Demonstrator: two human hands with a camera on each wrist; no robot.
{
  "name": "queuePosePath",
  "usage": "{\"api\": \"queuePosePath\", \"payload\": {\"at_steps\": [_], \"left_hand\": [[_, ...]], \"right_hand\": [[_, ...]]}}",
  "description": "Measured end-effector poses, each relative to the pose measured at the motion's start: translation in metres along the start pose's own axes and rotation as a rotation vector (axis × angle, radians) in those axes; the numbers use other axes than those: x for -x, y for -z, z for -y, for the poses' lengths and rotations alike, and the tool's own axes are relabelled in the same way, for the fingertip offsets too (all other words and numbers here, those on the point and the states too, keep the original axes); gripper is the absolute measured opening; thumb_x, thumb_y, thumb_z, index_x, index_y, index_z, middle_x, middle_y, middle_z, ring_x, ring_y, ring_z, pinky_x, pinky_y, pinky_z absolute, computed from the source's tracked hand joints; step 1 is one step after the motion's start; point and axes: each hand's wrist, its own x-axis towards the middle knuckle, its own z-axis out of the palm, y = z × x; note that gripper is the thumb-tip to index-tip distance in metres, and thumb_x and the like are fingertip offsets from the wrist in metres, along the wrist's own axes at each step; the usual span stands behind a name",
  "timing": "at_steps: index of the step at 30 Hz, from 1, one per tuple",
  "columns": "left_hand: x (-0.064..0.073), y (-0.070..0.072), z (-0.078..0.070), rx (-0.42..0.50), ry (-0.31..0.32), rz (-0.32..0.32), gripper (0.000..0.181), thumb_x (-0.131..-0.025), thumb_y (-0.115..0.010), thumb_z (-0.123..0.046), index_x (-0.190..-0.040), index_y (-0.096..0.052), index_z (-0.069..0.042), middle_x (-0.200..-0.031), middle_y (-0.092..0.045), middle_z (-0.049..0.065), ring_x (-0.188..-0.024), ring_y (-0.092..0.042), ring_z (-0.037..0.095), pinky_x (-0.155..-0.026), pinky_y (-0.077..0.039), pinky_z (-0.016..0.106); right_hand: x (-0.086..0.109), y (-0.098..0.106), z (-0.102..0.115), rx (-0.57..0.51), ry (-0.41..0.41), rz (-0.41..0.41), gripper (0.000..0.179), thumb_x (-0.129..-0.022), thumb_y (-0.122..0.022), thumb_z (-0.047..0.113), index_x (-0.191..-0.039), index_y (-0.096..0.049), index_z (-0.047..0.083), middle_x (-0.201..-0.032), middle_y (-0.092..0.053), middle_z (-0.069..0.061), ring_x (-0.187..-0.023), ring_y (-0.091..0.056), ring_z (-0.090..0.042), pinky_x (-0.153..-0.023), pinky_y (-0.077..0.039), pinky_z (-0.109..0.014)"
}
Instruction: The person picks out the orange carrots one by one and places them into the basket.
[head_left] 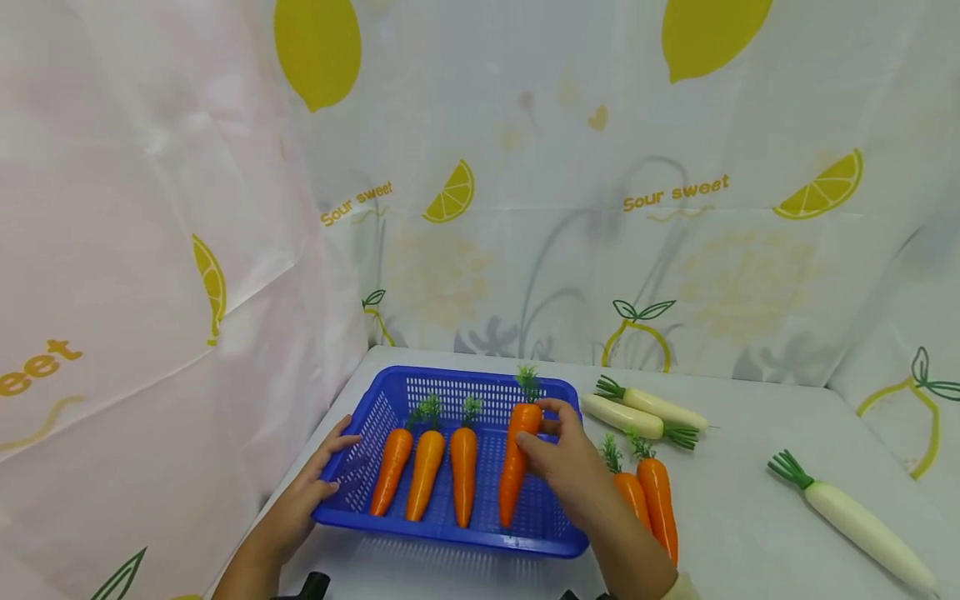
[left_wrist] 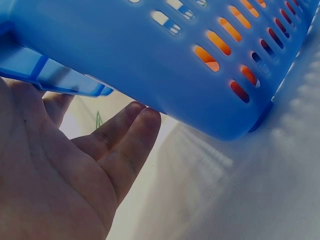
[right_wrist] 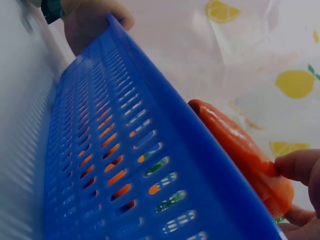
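Taking the basket as your dial, with twelve straight away from you, your right hand (head_left: 558, 446) works on the three o'clock side — thumb and fingers clamped on the upper end of an orange carrot (head_left: 513, 467). That carrot is over the inside of the blue basket (head_left: 450, 537), leaves toward twelve, tip toward six; you cannot tell whether it touches the floor of it. At nine o'clock your left hand (head_left: 303, 492) rests against the rim, fingers apart and fairly straight. Three more carrots (head_left: 425, 475) lie in the basket, from its nine o'clock side to the middle. Outside, two carrots (head_left: 660, 500) lie between three and four, two white radishes (head_left: 622, 414) between two and three — and a lone radish (head_left: 862, 525) well out past three.
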Motion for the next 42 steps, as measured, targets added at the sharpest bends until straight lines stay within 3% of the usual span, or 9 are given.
{"api": "queuePosePath", "payload": {"at_steps": [8, 20, 26, 33, 42], "left_hand": [[0.001, 0.000, -0.001, 0.001, -0.002, 0.005, 0.072, -0.086, -0.050, -0.003, -0.157, -0.040, -0.014, -0.178, 0.005, 0.000, -0.157, 0.012, 0.055, -0.109, -0.014, 0.083], [0.003, 0.003, -0.001, -0.001, 0.012, 0.007, 0.071, -0.087, -0.046, 0.000, -0.157, -0.040, -0.012, -0.178, 0.004, 0.002, -0.158, 0.013, 0.053, -0.109, -0.006, 0.086], [0.002, 0.002, -0.003, 0.004, -0.038, 0.016, 0.070, -0.087, -0.046, -0.001, -0.157, -0.039, -0.011, -0.178, 0.006, 0.004, -0.157, 0.012, 0.056, -0.108, -0.011, 0.084], [0.002, 0.000, -0.002, 0.013, -0.031, 0.012, 0.070, -0.087, -0.045, 0.000, -0.156, -0.039, -0.009, -0.178, 0.005, 0.005, -0.157, 0.013, 0.055, -0.109, -0.007, 0.085], [0.001, -0.001, -0.003, 0.010, -0.044, 0.013, 0.071, -0.087, -0.046, -0.001, -0.157, -0.039, -0.010, -0.178, 0.005, 0.005, -0.157, 0.011, 0.057, -0.110, -0.010, 0.083]], "right_hand": [[-0.006, -0.008, -0.008, 0.011, 0.024, 0.057, 0.057, -0.101, -0.066, 0.016, -0.151, -0.039, 0.011, -0.141, -0.048, -0.026, -0.102, -0.072, -0.027, -0.089, -0.063, -0.044], [-0.007, -0.015, -0.009, -0.013, -0.025, 0.115, 0.061, -0.099, -0.068, 0.016, -0.151, -0.036, 0.008, -0.140, -0.047, -0.028, -0.106, -0.071, -0.029, -0.090, -0.063, -0.044], [-0.011, -0.015, -0.009, 0.039, -0.048, 0.103, 0.061, -0.099, -0.068, 0.016, -0.152, -0.038, 0.009, -0.142, -0.048, -0.027, -0.109, -0.069, -0.030, -0.090, -0.063, -0.043], [-0.008, -0.015, -0.009, 0.111, -0.060, 0.152, 0.064, -0.097, -0.069, 0.013, -0.153, -0.037, 0.008, -0.146, -0.046, -0.030, -0.118, -0.066, -0.033, -0.096, -0.060, -0.045], [-0.007, -0.014, -0.012, 0.085, -0.042, 0.139, 0.059, -0.098, -0.067, 0.013, -0.152, -0.041, 0.006, -0.145, -0.045, -0.029, -0.119, -0.066, -0.039, -0.095, -0.061, -0.044]]}}
